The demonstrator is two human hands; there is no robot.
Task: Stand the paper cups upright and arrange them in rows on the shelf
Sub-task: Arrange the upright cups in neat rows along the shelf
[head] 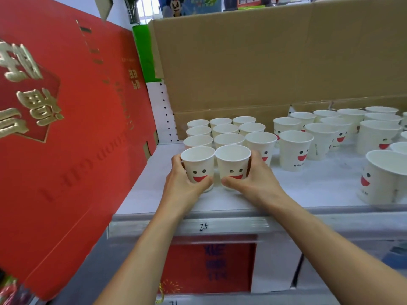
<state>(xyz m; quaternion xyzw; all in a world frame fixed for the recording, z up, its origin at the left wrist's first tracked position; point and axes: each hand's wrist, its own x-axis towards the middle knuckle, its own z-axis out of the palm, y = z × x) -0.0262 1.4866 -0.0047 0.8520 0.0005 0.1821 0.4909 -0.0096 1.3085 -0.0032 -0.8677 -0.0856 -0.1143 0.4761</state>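
Two white paper cups with red smiling faces stand upright side by side at the front of a block of rows on the white shelf (308, 186). My left hand (185, 183) wraps the left cup (198, 166). My right hand (257, 177) wraps the right cup (232, 164). Behind them several upright cups (226, 130) stand in three neat columns. To the right, several more upright cups (295, 150) stand loosely scattered, with a large near one (381, 177) at the right edge.
A big red gift box (66, 128) leans against the shelf's left side. A brown cardboard box (275, 62) forms a wall behind the cups. The shelf's front rail (198, 226) carries a handwritten label. A lower shelf holds a red box (209, 267).
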